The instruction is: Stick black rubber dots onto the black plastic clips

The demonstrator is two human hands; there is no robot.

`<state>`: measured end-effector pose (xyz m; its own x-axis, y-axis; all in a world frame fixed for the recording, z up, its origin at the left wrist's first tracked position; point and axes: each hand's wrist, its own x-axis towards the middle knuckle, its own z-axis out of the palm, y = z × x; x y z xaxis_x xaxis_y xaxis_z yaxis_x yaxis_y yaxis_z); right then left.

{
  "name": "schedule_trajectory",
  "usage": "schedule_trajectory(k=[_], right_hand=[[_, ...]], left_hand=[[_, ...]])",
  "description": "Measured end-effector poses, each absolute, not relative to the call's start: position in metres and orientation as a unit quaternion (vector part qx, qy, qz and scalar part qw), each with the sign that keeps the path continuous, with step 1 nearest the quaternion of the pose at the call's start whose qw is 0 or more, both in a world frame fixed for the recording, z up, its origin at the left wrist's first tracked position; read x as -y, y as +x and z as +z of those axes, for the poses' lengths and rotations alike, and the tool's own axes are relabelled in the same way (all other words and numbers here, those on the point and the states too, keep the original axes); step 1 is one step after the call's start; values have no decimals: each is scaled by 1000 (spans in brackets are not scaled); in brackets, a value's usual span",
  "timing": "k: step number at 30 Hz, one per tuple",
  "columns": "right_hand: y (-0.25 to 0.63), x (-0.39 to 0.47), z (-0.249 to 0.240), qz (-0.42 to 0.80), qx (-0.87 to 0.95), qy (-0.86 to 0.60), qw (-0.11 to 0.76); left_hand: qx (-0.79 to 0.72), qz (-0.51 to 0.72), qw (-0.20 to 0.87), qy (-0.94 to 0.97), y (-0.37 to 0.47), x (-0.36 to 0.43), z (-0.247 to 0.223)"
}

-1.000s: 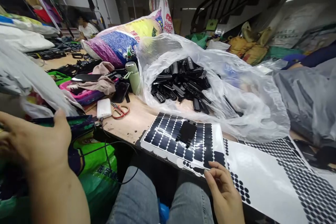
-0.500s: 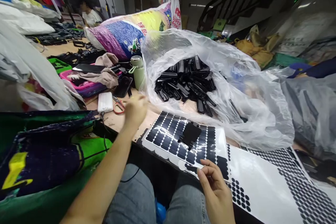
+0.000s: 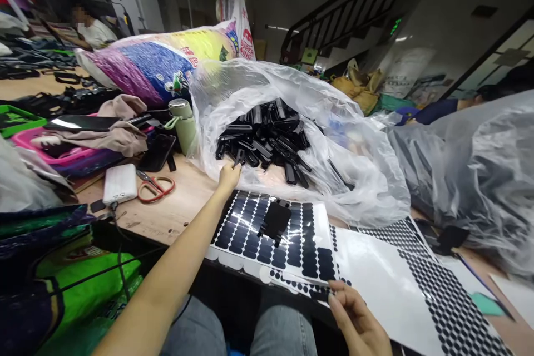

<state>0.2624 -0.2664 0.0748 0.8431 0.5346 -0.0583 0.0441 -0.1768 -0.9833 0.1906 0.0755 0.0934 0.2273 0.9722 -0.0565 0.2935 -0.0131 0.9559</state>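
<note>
My left hand [image 3: 230,176] reaches to the near edge of the pile of black plastic parts [image 3: 273,139], which lies in the mouth of a clear plastic bag [image 3: 367,178]. Its fingertips are closed on one black plastic part [image 3: 239,157] there. Low on the right, my right hand [image 3: 359,320] pinches a small dark strip [image 3: 319,293] between thumb and fingers, at the front edge of the sticker sheets. Beneath and beyond it lies a sheet of black oval stickers [image 3: 267,250]. A flat black piece with tabs [image 3: 276,221] rests on that sheet.
Red-handled scissors [image 3: 156,189], a white power bank [image 3: 119,183], a phone [image 3: 157,153] and a green flask [image 3: 182,125] stand left. A pink basket [image 3: 25,144] is farther left. White sheets with black dots [image 3: 454,289] spread right. Another person [image 3: 95,30] sits at the back left.
My left hand has moved from beside the scissors to the black parts and closed on one. My right hand keeps its pinch on the strip. The view has shifted to the right.
</note>
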Motion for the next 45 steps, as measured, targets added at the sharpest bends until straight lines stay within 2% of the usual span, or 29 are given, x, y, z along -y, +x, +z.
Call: schedule_trajectory(k=[3,5,8,16,34,45], right_hand=[[268,258,97,285,212,-711,606],[268,249,108,292,217,-687,629],[266,239,113,288,210,-661,661],[263,252,96,318,113,-645,686],[262,266,81,259,151,-729,615],[257,267,79,239,164,-731,617]], left_hand=[[-409,277,631,598,173,-15,89],[-313,180,765,534,161,27,87],[-241,67,844,474,150,73,85],[-220,14,863,454,150,105,85],[-241,-26,849,470,154,115,86],[-232,-34,845,481,154,118,80]])
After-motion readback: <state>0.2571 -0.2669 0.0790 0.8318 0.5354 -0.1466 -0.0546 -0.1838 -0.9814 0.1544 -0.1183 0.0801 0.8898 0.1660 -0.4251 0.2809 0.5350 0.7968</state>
